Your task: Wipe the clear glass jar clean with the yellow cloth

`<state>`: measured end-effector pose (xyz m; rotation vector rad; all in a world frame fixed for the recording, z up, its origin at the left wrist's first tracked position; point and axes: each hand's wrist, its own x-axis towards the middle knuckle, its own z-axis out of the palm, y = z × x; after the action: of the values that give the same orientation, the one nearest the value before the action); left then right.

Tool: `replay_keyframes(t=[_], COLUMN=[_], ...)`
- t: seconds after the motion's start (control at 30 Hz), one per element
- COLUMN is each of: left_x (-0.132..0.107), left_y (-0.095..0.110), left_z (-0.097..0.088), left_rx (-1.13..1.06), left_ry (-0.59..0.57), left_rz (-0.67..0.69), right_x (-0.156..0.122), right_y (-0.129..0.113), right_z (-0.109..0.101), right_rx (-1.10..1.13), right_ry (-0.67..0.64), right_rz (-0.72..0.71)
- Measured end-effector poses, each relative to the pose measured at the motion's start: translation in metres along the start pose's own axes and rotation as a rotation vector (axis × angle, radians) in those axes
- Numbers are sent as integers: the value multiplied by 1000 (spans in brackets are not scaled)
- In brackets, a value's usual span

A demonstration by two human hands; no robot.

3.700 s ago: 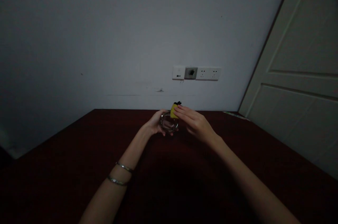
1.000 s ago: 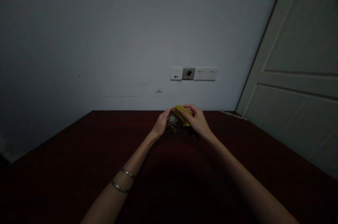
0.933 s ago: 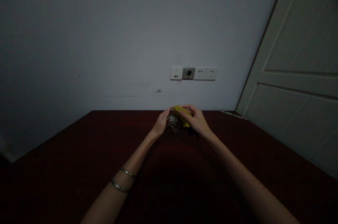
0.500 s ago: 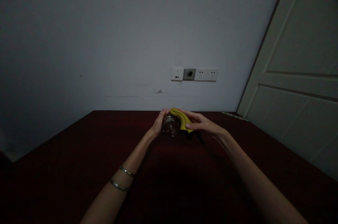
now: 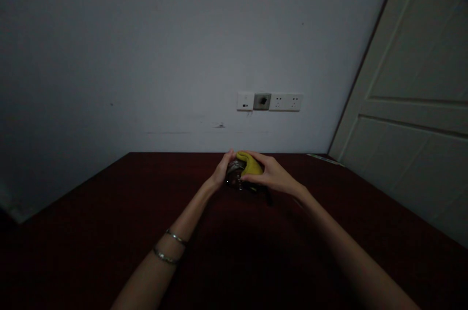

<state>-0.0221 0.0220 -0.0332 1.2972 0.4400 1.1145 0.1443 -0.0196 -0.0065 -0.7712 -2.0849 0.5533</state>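
Note:
A clear, shiny jar (image 5: 233, 182) is between my two hands near the far side of the dark red table. My left hand (image 5: 220, 172) is closed around its left side. A yellow cloth (image 5: 253, 167) lies bent over the jar's top and right side. My right hand (image 5: 276, 176) grips this cloth and presses it against the jar, thumb at the front and fingers over the back. Something dark, like a strap or the cloth's dark underside, hangs below the right hand; its kind is too dim to tell. The jar's far side is hidden.
The dark red tabletop (image 5: 109, 212) runs back to a pale wall (image 5: 164, 47). Wall sockets (image 5: 285, 102) sit just above the table's far edge. A panelled door (image 5: 417, 105) stands along the right, with a thin flat strip (image 5: 324, 159) at the far right corner.
My right hand has shifted left and closed further around the cloth, which is now folded closer onto the jar. My left hand has stayed nearly in place on the jar.

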Motion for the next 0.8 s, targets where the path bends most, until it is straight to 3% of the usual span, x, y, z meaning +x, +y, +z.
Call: replay_keyframes(t=[0.37, 0.57, 0.8], left_x=[1, 1, 4], left_y=[-4, -11, -35], left_z=[-5, -12, 3], left_rx=[-87, -190, -100], left_ry=[101, 67, 72], left_rz=[-188, -208, -204], right_x=[3, 7, 10], right_y=[0, -1, 2], right_z=[10, 13, 7], right_rx=[-168, -311, -428], right_ry=[155, 370, 456], right_rz=[87, 261, 376])
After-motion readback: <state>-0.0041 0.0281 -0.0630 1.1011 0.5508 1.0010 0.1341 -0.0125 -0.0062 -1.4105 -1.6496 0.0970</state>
